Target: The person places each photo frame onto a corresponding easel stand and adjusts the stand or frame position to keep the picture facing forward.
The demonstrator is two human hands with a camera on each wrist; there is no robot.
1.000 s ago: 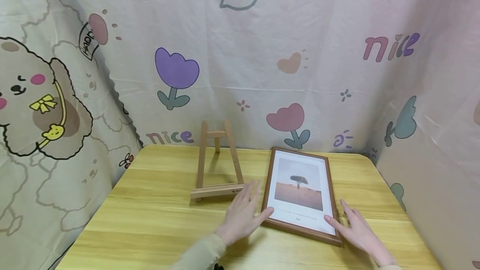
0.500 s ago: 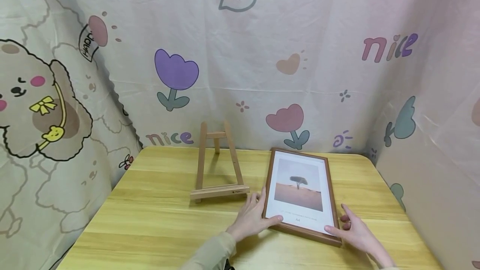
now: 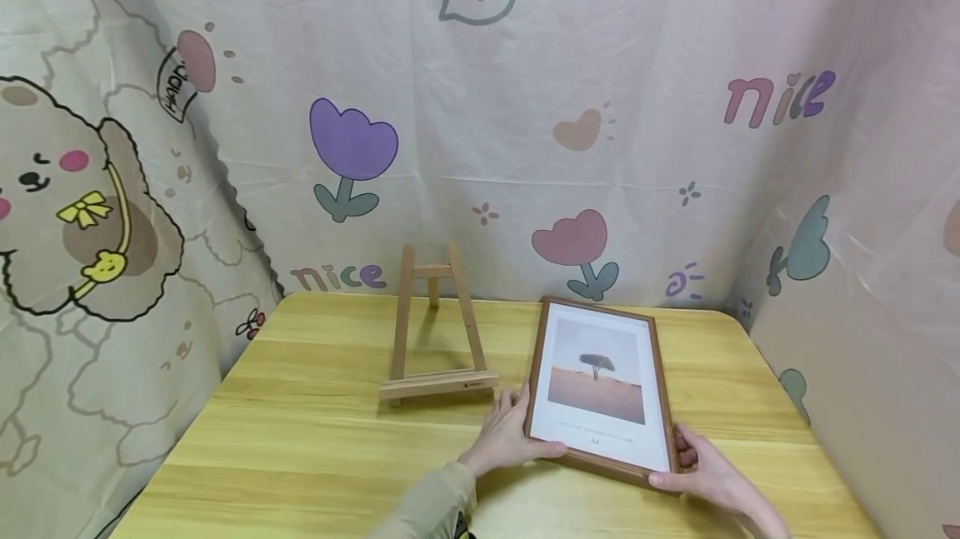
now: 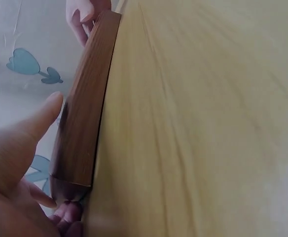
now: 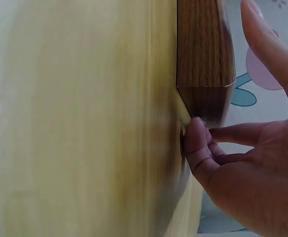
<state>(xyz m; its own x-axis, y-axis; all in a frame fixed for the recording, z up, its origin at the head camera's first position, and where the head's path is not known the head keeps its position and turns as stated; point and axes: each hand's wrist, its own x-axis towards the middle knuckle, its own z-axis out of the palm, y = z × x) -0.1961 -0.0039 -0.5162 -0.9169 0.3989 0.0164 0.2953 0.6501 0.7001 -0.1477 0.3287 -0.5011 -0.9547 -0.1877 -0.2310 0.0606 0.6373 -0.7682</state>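
picture frame (image 3: 596, 393) lies between left fingers (image 3: 511, 406) and right fingers (image 3: 686, 444), both grasping its sides by the near corners.

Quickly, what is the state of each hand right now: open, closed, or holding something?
Left hand: holding the picture frame at its near left corner.
Right hand: holding the same frame at its near right corner.

The bare left hand (image 3: 507, 436) is held with its fingers (image 4: 67, 215) curled and its thumb (image 3: 550, 449) stretched apart from them. The bare right hand (image 3: 708, 471) is held likewise, its fingers bent inward, its thumb pointed toward the left one. Behind the left fingers, the forearm is covered by a beige cloth sleeve (image 3: 438, 497).
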